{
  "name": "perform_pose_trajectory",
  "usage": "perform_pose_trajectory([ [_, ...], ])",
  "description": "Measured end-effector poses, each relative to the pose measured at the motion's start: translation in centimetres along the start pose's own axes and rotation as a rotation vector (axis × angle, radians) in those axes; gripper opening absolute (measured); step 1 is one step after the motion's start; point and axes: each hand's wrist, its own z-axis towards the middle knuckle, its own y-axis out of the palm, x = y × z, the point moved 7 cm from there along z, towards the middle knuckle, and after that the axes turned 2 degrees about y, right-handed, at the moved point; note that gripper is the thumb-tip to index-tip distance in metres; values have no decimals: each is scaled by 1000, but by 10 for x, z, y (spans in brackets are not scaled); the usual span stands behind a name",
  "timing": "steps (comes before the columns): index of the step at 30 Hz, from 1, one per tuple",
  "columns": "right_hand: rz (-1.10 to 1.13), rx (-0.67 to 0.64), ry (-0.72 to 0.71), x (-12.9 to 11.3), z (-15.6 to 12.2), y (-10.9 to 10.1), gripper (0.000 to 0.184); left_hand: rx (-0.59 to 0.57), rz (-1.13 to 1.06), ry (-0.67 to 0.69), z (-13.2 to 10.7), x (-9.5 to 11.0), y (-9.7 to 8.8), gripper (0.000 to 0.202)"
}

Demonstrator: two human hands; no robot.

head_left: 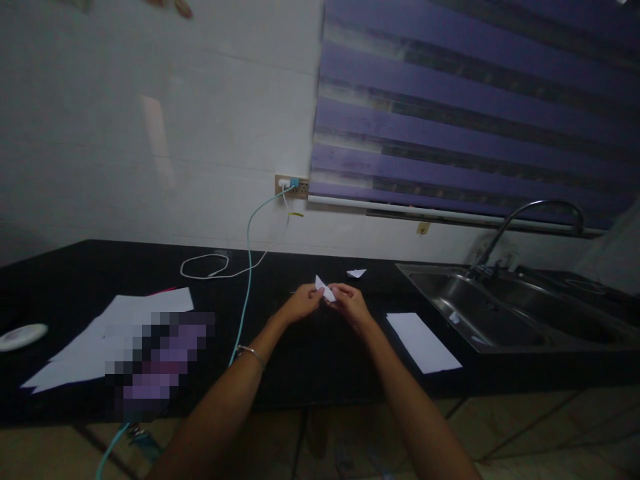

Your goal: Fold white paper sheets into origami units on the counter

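Your left hand (301, 303) and right hand (351, 303) meet over the black counter (310, 360), both pinching a small folded white paper (325, 290) that juts up between the fingertips. Just beyond them lies a small paper scrap (357, 273). A white sheet (423, 341) rests right of your right wrist, beside the steel sink (500, 310). More loose papers (120, 327) lie far left.

Two hands (303, 303) (350, 305), two folded paper pieces (325, 290) (357, 273), two cables (249, 253) (205, 255) — one sink (480, 307), one faucet (530, 210), one white disc (23, 335).
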Motion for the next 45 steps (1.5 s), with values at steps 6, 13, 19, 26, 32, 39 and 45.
perform_pose_trajectory([
  [6,-96,10,-53,-3,2,-3,29,48,-19,27,-1,5,-7,49],
  [13,-249,-4,-92,-1,3,-4,29,-126,-179,-173,0,-15,11,65],
  [19,-426,-38,-133,-4,3,0,33,-142,-216,-218,1,-26,11,67],
  [26,-521,-94,-218,-11,-3,12,22,-152,-183,-196,-2,-14,12,61],
  [32,-692,3,-334,-13,-1,5,20,-147,-15,-153,-3,-8,13,68],
  [39,-753,-7,-404,-16,-2,9,12,-138,86,-91,-2,-7,14,65],
  [45,-762,-5,-426,-19,-4,11,10,-135,154,-88,-2,-7,14,69],
])
